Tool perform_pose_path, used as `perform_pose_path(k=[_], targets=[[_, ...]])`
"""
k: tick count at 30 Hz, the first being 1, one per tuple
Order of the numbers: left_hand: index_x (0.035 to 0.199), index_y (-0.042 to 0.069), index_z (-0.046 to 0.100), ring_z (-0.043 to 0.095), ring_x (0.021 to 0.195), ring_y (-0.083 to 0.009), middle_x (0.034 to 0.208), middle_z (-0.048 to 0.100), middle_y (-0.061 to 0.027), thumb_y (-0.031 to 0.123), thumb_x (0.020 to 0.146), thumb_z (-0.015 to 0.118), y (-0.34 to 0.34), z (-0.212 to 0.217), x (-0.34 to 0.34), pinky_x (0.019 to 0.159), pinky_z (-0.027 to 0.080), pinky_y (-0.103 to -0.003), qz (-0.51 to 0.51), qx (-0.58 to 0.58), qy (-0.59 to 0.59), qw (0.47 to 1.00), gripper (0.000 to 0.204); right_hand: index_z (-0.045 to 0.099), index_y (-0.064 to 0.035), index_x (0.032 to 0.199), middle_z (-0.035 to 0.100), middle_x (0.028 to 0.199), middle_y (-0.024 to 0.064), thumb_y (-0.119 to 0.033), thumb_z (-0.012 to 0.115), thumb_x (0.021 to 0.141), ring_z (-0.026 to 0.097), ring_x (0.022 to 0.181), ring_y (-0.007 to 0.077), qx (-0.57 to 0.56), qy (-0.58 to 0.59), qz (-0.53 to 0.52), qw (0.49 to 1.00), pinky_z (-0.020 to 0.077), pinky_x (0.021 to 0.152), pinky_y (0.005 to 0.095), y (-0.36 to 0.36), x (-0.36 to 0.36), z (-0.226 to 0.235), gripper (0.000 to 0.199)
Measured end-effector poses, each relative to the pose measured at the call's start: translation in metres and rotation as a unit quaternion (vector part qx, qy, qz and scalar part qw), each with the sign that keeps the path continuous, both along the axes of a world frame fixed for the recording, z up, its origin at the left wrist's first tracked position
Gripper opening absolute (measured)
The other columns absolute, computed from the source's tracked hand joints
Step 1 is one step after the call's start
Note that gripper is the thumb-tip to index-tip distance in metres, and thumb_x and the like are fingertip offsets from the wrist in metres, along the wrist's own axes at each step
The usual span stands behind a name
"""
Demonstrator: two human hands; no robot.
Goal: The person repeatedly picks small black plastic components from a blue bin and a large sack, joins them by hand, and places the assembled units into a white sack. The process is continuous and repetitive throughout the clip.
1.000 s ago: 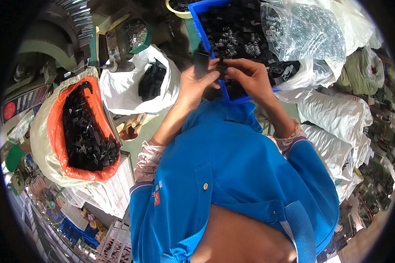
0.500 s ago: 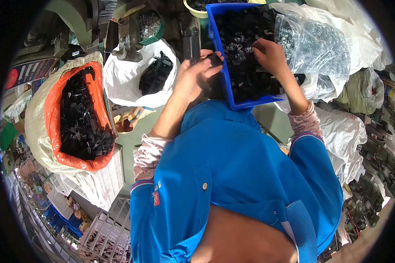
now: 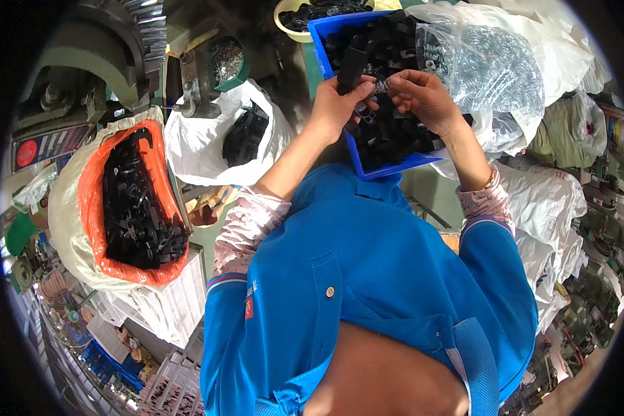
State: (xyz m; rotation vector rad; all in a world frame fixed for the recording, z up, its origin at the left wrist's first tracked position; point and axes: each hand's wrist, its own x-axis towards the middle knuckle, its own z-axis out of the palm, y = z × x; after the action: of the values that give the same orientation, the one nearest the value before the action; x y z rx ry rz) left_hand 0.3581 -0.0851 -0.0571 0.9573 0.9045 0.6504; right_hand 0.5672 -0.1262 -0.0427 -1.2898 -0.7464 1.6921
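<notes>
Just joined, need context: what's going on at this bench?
A person is working with both bare hands over a blue rectangular plastic bin of small black parts. The left hand holds a long, dark black part. The right hand is beside it, fingertips bent together; whether they grip anything is too small to tell. A clear plastic bag of silvery coil springs lies at the bin's right side. To the left stands an open white sack with black pieces inside.

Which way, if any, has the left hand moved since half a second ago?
Yes, rightward: judged against the blue bin, the left hand was at its left rim and now reaches farther across that rim, over the bin.
</notes>
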Motion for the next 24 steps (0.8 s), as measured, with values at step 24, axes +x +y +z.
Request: perform_pose_path(k=[24], targets=[[0.098,0.005,0.067,0.068,0.072,-0.0135,0.085,0.070,-0.0046,0.023,0.088,0.074,-0.002,-0.006,0.006,0.049,0.044,-0.024,0.007,-0.039,-0.007,0.999,0.022,0.068,0.0025,0.107,0.071,0.092,0.0068,-0.013,0.069,0.090,0.064,0.079,0.0101,0.164,-0.159,-0.031,0.973,0.0512,0.069,0.0232,-0.013,-0.016,-0.014,0.023]])
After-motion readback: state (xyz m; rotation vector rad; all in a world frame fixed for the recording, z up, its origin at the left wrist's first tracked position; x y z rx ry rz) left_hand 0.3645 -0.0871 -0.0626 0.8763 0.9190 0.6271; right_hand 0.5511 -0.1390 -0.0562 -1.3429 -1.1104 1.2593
